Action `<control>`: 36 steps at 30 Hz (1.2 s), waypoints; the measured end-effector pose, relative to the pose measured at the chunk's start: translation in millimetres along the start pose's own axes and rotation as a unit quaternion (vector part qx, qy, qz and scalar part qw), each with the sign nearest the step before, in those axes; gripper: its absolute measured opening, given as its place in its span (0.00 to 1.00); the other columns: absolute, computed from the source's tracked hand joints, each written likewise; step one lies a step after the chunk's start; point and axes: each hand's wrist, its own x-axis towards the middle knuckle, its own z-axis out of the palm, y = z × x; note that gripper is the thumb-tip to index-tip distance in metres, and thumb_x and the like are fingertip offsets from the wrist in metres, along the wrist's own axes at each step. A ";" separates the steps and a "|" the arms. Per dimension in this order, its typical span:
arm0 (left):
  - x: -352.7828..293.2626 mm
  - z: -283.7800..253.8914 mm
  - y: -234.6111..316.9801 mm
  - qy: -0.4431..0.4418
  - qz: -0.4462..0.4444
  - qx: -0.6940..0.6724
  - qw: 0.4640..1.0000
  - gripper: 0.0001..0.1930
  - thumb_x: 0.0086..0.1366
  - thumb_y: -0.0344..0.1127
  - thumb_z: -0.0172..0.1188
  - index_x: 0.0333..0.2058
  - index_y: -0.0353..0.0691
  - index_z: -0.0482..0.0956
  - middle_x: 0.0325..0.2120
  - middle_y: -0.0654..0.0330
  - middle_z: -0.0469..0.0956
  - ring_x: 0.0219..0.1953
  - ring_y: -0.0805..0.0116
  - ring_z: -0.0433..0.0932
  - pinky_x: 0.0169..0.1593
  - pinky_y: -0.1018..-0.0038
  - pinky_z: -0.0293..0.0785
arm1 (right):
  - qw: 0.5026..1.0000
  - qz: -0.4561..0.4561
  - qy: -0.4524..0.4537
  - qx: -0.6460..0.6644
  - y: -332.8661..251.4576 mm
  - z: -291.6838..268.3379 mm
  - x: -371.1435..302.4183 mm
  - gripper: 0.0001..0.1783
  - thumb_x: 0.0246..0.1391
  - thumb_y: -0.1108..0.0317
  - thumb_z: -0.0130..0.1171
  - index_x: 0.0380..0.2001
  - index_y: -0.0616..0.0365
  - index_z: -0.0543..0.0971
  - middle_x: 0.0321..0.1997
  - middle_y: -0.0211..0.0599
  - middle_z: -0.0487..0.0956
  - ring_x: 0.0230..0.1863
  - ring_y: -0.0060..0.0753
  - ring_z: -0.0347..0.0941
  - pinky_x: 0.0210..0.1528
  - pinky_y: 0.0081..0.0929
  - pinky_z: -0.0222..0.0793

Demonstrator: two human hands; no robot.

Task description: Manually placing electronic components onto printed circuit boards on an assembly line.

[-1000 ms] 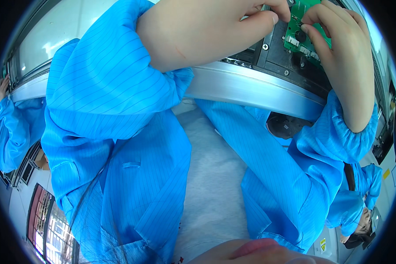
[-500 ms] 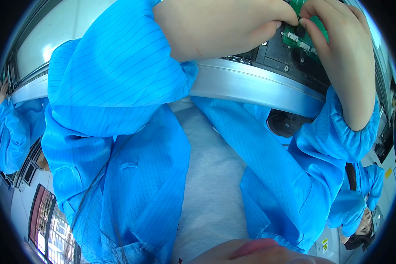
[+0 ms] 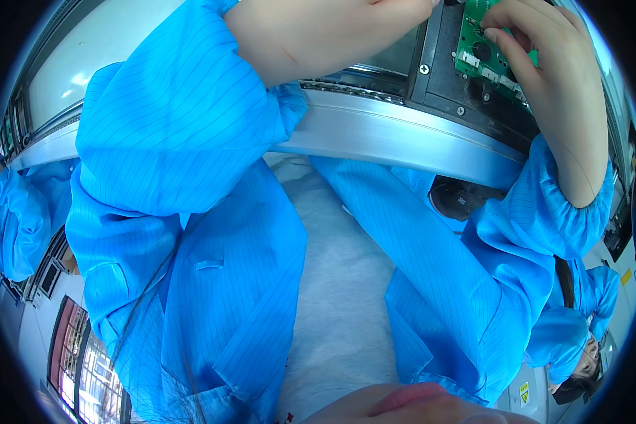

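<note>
A green circuit board (image 3: 466,44) with white connectors (image 3: 489,73) along its near edge and a round black component (image 3: 482,51) lies on a black fixture plate (image 3: 438,85) at the top right. Over the board is my right hand (image 3: 544,42), its thumb and index finger closed together against the board's surface. Whatever sits between those fingertips is too small to make out. My left hand (image 3: 396,10) is left of the board, apart from it, and the picture's top edge cuts off most of its fingers. Both arms wear blue striped sleeves.
A silver metal rail (image 3: 403,127) runs between my body and the fixture, with a chain (image 3: 353,90) along its far side. Screws (image 3: 424,68) stand in the plate. Other people in blue work at the far left (image 3: 25,219) and lower right (image 3: 558,332).
My left hand has drawn away from the board toward the upper left, uncovering the round black component and more of the plate. My right hand stays at nearly the same spot on the board.
</note>
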 end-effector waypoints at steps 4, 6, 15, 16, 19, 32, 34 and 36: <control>0.5 -4.2 -1.6 -0.017 -0.052 -0.057 0.997 0.05 0.71 0.29 0.53 0.39 0.33 0.70 0.15 0.58 0.70 0.18 0.65 0.68 0.28 0.67 0.66 | 0.997 -0.015 0.011 0.078 15.0 6.6 -3.9 0.07 0.42 0.75 0.68 0.24 0.57 0.78 0.23 0.34 0.74 0.31 0.42 0.72 0.46 0.34 0.64; 0.4 -6.7 5.0 -0.019 -0.039 -0.036 0.998 0.05 0.71 0.30 0.53 0.39 0.33 0.70 0.15 0.58 0.70 0.18 0.64 0.68 0.27 0.67 0.66 | 0.997 -0.014 0.012 0.072 15.3 8.0 -4.9 0.07 0.42 0.75 0.68 0.24 0.57 0.78 0.23 0.34 0.74 0.31 0.42 0.72 0.46 0.34 0.64; 3.0 -6.7 -22.2 -0.091 0.026 0.050 0.994 0.07 0.70 0.32 0.52 0.35 0.35 0.74 0.23 0.46 0.77 0.28 0.43 0.78 0.33 0.57 0.73 | 0.991 0.104 0.018 0.080 18.4 -1.9 3.8 0.06 0.47 0.74 0.66 0.26 0.60 0.77 0.23 0.32 0.71 0.30 0.29 0.70 0.39 0.30 0.63; 3.5 -5.7 -20.3 -0.098 0.026 0.057 0.993 0.06 0.69 0.32 0.53 0.36 0.36 0.75 0.25 0.45 0.78 0.30 0.41 0.78 0.35 0.55 0.73 | 0.974 0.141 0.071 0.166 25.0 -4.4 1.7 0.05 0.49 0.74 0.65 0.27 0.61 0.78 0.24 0.31 0.70 0.31 0.25 0.68 0.36 0.28 0.63; 4.5 -0.4 -10.9 -0.091 0.032 0.066 0.993 0.07 0.69 0.33 0.53 0.37 0.36 0.76 0.27 0.42 0.78 0.33 0.38 0.78 0.38 0.54 0.74 | 0.925 0.062 0.133 0.350 86.3 -8.6 -36.8 0.12 0.54 0.63 0.67 0.36 0.60 0.82 0.32 0.34 0.76 0.35 0.23 0.69 0.38 0.25 0.64; 83.8 124.6 23.8 -0.163 0.040 -0.124 0.978 0.10 0.67 0.39 0.56 0.35 0.42 0.84 0.31 0.53 0.84 0.30 0.58 0.82 0.36 0.58 0.74 | 0.335 -0.220 -0.153 0.903 -9.8 17.4 33.8 0.29 0.49 0.52 0.69 0.40 0.72 0.82 0.33 0.40 0.80 0.32 0.27 0.71 0.35 0.25 0.65; 132.7 172.4 28.0 -0.120 0.052 -0.131 0.983 0.09 0.66 0.39 0.57 0.35 0.44 0.85 0.33 0.51 0.85 0.31 0.54 0.83 0.37 0.55 0.75 | 0.334 -0.252 -0.127 0.899 0.2 11.8 45.2 0.31 0.51 0.50 0.64 0.41 0.75 0.80 0.35 0.43 0.80 0.35 0.30 0.71 0.40 0.27 0.68; 178.1 208.1 16.1 -0.174 0.174 -0.099 0.964 0.11 0.66 0.41 0.56 0.38 0.43 0.83 0.33 0.47 0.84 0.33 0.48 0.83 0.39 0.54 0.75 | 0.253 -0.275 -0.116 0.920 1.4 24.4 55.4 0.31 0.54 0.51 0.63 0.43 0.75 0.80 0.31 0.39 0.75 0.35 0.32 0.71 0.41 0.29 0.70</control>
